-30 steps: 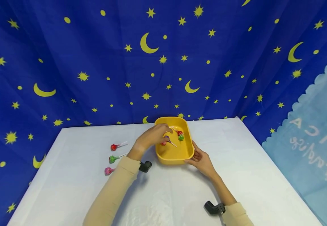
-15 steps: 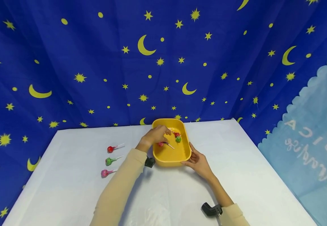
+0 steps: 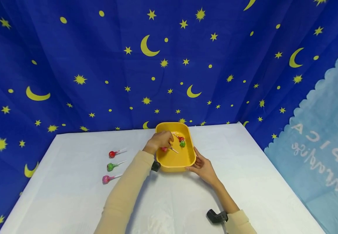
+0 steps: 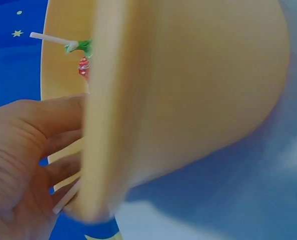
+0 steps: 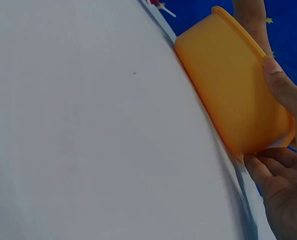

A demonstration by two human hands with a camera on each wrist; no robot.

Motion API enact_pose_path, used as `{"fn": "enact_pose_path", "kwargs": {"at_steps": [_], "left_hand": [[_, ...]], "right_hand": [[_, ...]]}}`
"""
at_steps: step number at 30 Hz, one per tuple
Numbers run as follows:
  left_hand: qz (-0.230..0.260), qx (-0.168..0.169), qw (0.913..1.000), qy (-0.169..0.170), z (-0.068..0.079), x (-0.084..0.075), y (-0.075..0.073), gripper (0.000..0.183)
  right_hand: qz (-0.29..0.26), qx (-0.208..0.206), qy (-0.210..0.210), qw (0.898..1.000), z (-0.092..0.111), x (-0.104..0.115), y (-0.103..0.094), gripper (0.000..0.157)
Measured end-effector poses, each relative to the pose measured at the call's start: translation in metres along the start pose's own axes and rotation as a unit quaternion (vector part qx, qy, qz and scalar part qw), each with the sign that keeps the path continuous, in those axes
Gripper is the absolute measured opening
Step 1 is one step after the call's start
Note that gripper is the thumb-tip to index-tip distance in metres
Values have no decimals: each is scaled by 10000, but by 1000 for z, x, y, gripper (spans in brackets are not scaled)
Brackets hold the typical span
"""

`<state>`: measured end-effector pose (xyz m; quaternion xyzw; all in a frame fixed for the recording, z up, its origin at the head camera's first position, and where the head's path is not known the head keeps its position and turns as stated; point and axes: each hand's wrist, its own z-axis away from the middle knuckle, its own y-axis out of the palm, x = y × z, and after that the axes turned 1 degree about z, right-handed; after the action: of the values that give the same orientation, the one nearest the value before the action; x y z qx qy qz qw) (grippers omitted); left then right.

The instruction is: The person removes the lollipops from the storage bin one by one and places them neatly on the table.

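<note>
A yellow plastic tub with several wrapped lollipops in it stands near the table's back edge. My left hand reaches in over its left side, fingers curled at a dark-wrapped lollipop whose white stick points to the right. In the left wrist view the tub's rim hides these fingertips. A red lollipop and a green lollipop lie farther right inside, with a pinkish-red lollipop by the left wall. My right hand grips the tub's near right corner, thumb at the rim and fingers low against the base.
Left of the tub, a red lollipop, a green lollipop and a pink lollipop lie in a column on the white table. A blue star-patterned curtain hangs behind; a light blue cloth is at the right.
My left fingers have dipped lower and drawn together over the dark-wrapped lollipop. My right hand keeps its grip on the tub. The whole head view has shifted slightly.
</note>
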<state>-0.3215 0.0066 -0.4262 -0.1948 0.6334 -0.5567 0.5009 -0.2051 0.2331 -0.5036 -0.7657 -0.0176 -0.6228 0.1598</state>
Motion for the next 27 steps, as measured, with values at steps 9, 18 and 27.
{"fn": "enact_pose_path", "kwargs": {"at_steps": [9,18,27], "left_hand": [[-294,-109,9991,-294,-3,-3,8,26],[-188,-225,9994,-201,-4,0,12,22],[933,-465,9939,365,4,0,-2,22]], "right_hand": [[115,-64,-73,9999,0,-3,0,94],[137,-97,-62,9998,0,-10,0,95],[39,19,12,10000,3,15,1,93]]}}
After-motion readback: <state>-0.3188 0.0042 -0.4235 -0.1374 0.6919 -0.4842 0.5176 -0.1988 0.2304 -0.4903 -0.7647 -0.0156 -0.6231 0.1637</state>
